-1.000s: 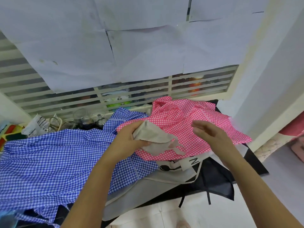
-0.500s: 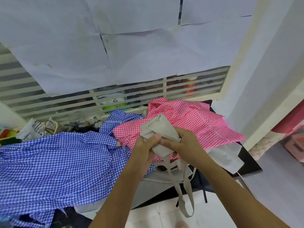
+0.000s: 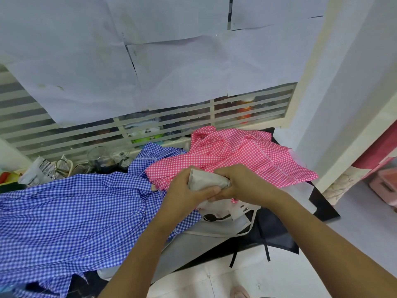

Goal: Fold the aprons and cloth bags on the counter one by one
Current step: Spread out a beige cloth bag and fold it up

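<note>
Both your left hand (image 3: 184, 190) and right hand (image 3: 242, 183) curl tight round the beige bag (image 3: 206, 179), its straps no longer dangling; fold nearly done.

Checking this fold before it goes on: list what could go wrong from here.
The beige cloth bag is bunched between the left grip and right grip, so it may end up crumpled, not flat.
The pink gingham apron and blue gingham apron lie unfolded nearby; a bag set on them could come undone.
The black apron overhangs the counter edge and might slide off.
</note>
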Demonstrator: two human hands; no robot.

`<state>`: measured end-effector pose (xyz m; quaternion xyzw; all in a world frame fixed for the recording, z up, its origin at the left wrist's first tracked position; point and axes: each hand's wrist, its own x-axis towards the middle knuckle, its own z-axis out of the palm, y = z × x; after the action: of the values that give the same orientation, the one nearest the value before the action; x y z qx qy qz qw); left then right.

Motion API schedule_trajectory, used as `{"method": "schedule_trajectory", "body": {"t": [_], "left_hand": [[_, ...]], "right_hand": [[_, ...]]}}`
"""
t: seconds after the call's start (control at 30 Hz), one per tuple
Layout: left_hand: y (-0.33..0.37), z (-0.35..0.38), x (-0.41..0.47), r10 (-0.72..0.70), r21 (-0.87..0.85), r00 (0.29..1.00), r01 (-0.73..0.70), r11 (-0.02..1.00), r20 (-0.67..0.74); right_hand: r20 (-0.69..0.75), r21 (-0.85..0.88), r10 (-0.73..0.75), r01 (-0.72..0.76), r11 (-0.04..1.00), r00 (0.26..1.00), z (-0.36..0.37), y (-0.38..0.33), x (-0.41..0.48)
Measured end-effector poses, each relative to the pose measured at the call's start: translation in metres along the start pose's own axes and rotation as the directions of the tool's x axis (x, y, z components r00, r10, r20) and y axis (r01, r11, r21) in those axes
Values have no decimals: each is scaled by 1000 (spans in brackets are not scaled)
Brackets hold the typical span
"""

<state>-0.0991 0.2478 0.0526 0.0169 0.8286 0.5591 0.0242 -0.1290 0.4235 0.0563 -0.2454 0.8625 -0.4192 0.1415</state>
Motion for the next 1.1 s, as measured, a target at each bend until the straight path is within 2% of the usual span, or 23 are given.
{"method": "schedule_trajectory", "body": {"t": [0.1,0.27,0.37,0.43,0.47,0.53,0.6,0.63,0.7,0.77,0.8,0.9,1.0,1.03,1.1], "left_hand": [[-1,1,2,5,-76,998,-1,997,55],[-9,3,3,85,51,995,-83,995,-53],[-14,6,5,175,199,973,-144,969,-148],[-16,12,5,224,270,958,-171,948,-180],[-15,16,5,221,268,957,-166,949,-190],[-12,23,6,127,170,966,-89,981,-225],[-7,28,9,-59,-84,965,39,996,-256],[-5,29,10,-150,-229,959,94,969,-241],[-2,31,12,-281,-487,953,194,852,-110],[0,32,10,-311,-646,948,276,712,61],[1,32,10,-297,-652,948,295,699,111],[2,34,12,-301,-622,945,314,717,130],[2,34,13,-346,-667,924,363,651,165],[1,33,14,-339,-683,925,358,637,169],[-1,30,15,-300,-701,941,320,637,156]], "right_hand": [[-40,-23,35,-36,999,999,-5,7,0],[-69,-52,244,-248,967,967,-24,17,-3],[-64,261,314,-288,921,947,-31,10,-7],[-165,425,319,-225,877,933,-25,2,-8],[-224,438,301,-180,881,927,-18,-2,-7],[-293,377,231,-110,920,928,3,-9,-6],[-311,323,200,-94,942,929,25,-11,-6],[-326,295,196,-98,951,925,34,-11,-6],[-374,207,178,-105,973,910,42,-9,-7],[-410,143,148,-97,985,900,40,-8,-7],[-419,116,120,-78,990,900,38,-8,-9],[-365,16,15,-10,1000,931,33,-12,-14],[-294,-86,-9,-17,996,956,26,-14,-22],[-312,-98,-13,-18,995,950,23,-15,-25],[-458,-18,-8,0,1000,889,14,-14,-33]]}}
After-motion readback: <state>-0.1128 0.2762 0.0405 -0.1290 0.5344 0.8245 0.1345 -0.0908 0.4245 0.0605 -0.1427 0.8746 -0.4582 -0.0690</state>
